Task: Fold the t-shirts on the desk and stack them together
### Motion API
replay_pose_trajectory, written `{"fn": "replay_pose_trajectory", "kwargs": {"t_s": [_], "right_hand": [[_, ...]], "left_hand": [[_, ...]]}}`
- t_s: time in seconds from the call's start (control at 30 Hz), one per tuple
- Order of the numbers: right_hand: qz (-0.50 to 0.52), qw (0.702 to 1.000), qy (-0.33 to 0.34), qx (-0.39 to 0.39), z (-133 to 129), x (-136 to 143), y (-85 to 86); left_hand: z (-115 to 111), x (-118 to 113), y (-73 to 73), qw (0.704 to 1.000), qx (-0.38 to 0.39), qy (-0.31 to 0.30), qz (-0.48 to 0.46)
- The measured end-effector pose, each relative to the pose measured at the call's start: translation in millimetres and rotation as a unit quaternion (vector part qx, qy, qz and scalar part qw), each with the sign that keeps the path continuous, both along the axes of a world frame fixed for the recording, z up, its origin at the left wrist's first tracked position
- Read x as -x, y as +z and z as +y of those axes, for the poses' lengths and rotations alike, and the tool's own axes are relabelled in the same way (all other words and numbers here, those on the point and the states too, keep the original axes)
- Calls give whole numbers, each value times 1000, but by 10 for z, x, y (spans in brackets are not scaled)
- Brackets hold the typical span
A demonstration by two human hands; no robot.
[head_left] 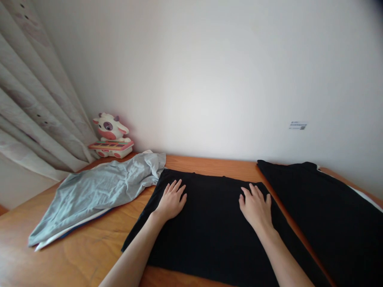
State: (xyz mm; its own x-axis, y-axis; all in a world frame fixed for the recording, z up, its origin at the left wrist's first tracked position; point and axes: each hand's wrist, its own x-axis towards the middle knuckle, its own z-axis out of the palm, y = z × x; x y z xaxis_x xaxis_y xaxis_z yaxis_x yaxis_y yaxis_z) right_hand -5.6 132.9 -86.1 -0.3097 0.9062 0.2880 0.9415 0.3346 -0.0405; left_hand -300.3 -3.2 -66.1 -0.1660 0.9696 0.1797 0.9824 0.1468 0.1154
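A black garment (209, 231) lies spread flat on the wooden table in front of me; its exact kind is hard to tell. My left hand (172, 200) rests palm down near its upper left corner, fingers spread. On the upper right part of the same cloth lies my right hand (256, 205), also flat with the fingers apart. Neither hand grips anything. The far edge of the garment runs just beyond my fingertips.
Grey clothing (101, 191) lies left, with white and dark blue cloth under it. More black clothing (335, 211) covers the right side. A cow-shaped toy keyboard (112, 137) stands by the curtain (32, 91). The wooden table (98, 251) meets a white wall (203, 79).
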Motion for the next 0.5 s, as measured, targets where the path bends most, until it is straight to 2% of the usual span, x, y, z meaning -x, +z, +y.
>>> {"fn": "replay_pose_trajectory", "kwargs": {"t_s": [0.13,0.5], "right_hand": [[64,996,60,25,21,14,-74],[87,993,71,27,59,-11,-119]], "left_hand": [[-5,-65,34,999,8,-34,5],[-19,-136,77,999,27,-37,-8]]}}
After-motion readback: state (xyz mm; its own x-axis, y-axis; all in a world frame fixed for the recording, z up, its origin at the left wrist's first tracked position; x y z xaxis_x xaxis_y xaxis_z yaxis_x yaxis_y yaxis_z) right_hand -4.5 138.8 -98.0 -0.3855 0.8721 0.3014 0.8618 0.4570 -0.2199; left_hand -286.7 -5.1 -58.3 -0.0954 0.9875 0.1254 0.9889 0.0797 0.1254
